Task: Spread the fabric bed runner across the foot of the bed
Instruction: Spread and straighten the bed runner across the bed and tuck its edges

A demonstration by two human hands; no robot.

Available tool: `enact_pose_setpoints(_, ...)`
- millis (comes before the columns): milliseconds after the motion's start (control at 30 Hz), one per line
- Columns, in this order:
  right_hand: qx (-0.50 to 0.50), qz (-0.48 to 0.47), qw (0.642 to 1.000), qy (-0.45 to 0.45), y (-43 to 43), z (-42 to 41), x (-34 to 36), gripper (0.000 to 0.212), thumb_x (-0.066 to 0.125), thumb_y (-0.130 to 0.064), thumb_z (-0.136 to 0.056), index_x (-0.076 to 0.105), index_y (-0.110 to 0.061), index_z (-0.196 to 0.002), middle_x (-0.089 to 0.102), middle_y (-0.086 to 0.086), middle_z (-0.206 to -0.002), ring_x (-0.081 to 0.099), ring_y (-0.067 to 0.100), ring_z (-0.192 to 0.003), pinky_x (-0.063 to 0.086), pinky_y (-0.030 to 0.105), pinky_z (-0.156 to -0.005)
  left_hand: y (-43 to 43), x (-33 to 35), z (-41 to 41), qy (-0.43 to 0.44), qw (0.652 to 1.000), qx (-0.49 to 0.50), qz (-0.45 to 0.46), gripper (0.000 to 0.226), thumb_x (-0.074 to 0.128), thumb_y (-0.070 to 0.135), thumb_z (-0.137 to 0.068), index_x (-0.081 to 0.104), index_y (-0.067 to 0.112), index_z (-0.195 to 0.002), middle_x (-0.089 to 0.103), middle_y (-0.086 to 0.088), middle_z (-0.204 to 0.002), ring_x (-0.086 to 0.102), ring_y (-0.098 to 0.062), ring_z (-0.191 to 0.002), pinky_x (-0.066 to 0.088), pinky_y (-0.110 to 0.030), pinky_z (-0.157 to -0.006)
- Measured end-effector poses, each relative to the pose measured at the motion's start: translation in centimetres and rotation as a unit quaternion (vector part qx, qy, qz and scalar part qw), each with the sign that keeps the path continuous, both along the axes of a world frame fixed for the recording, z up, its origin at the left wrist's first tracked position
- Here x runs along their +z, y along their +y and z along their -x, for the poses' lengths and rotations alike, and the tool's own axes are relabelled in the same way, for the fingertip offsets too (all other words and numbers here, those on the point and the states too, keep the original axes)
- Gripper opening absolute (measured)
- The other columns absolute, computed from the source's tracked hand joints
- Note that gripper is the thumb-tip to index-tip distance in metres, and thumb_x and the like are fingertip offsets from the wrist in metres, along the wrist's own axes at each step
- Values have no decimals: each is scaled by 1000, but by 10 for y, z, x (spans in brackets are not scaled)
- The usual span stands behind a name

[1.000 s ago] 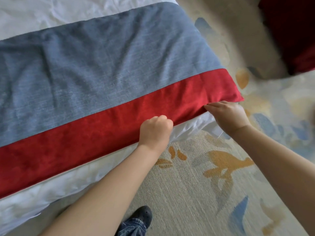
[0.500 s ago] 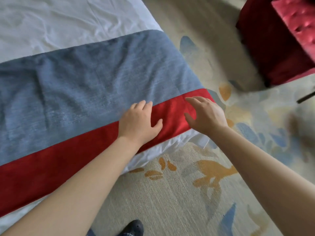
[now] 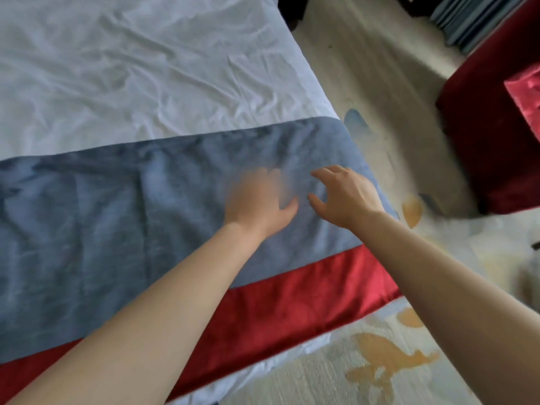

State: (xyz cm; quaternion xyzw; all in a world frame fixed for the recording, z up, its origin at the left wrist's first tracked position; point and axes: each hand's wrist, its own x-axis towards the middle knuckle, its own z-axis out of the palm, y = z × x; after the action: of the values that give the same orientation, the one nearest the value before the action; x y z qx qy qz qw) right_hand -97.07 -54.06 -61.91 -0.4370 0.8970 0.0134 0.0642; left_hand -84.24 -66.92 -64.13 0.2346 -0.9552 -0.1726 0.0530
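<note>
Blue-and-red bed runner (image 3: 117, 229) lies across the white bed sheet (image 3: 131, 68); blurred left hand (image 3: 257, 200) straight-fingered over it, right hand (image 3: 347, 194) beside, fingers spread, empty.

There's the runner (image 3: 117, 229), stretched flat across the foot of the bed (image 3: 131, 68): a wide blue-grey panel with a red band (image 3: 292, 305) along its near edge. It runs out of view on the left, its right end sits right at the bed's side edge, and soft creases ripple through the blue. Wrinkled white bedding shows beyond its far edge, and a thin white strip peeks out below the red.
</note>
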Motion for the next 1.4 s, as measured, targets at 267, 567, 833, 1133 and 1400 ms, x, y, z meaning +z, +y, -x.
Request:
enact_pose_setpoints(267,2,-12,1000,-13,-96,32,-27,51,54,-50,-85,52,-24,-128,59,3,-122,56,26,-110,47,35,-74,-109,-22,8,-37,998,36,27,58,44,58,-83,56,12,-116,61,-7,-109,57,-28,-101,48,-37,-78)
enact_pose_setpoints(567,58,-17,998,-28,-168,78,-63,44,54,-46,-84,56,-22,-122,63,1,-114,59,24,-103,44,32,-68,-153,-51,50,-34,997,66,39,54,41,58,-83,58,14,-109,62,-4,-101,58,-24,-91,40,-32,-68)
enact_pose_setpoints(833,115,-24,992,-35,-200,108,-89,33,54,-40,-87,59,-20,-112,60,2,-100,57,23,-91,42,32,-69,-175,-65,80,-29,994,85,62,45,44,50,-86,58,12,-104,62,-6,-96,57,-27,-88,37,-32,-64)
enact_pose_setpoints(1133,165,-24,983,-70,-219,131,-102,18,51,-3,-86,60,-16,-94,56,2,-94,53,24,-92,38,33,-80,-196,-81,93,-119,986,92,76,13,58,5,-87,67,11,-94,63,-6,-92,55,-27,-90,42,-35,-71)
enact_pose_setpoints(1400,187,-11,971,-148,-224,145,-103,7,55,-26,-89,57,-21,-94,51,-8,-88,51,13,-81,42,30,-77,-208,-77,94,-120,991,65,11,18,62,31,-85,67,14,-90,63,-4,-91,58,-26,-88,47,-34,-69)
